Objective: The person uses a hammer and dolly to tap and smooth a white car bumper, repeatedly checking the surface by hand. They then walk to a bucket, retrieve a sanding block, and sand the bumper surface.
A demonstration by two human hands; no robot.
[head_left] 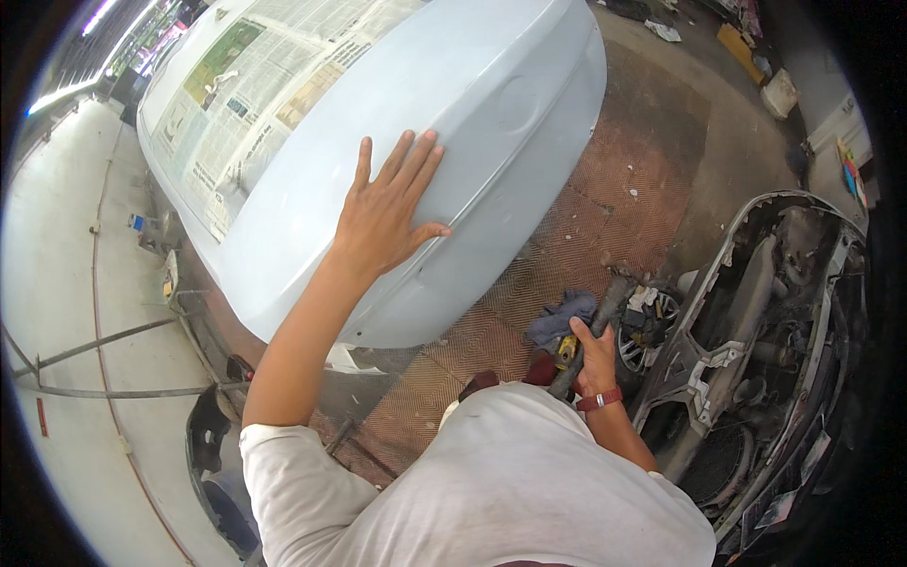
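My left hand [385, 203] lies flat, fingers spread, on the pale grey-white rear panel of a car body [515, 104]. A crease runs along the panel beside its thumb. Low on the right, my right hand [595, 357] is closed around a dark tube-like bar [614, 300]; its fingers are partly hidden. Close to those fingers are a small yellow object [566, 352], whose kind I cannot make out, and a crumpled blue-grey cloth [563, 317]. A red band is on my right wrist.
Newspaper sheets [255, 94] cover the car's window. At right stands a stripped car front [756, 350] with its engine bay exposed, a wheel [647, 331] beside it. Metal bars [123, 389] run by the white wall [57, 265]. Underfoot is patterned reddish tile [614, 198].
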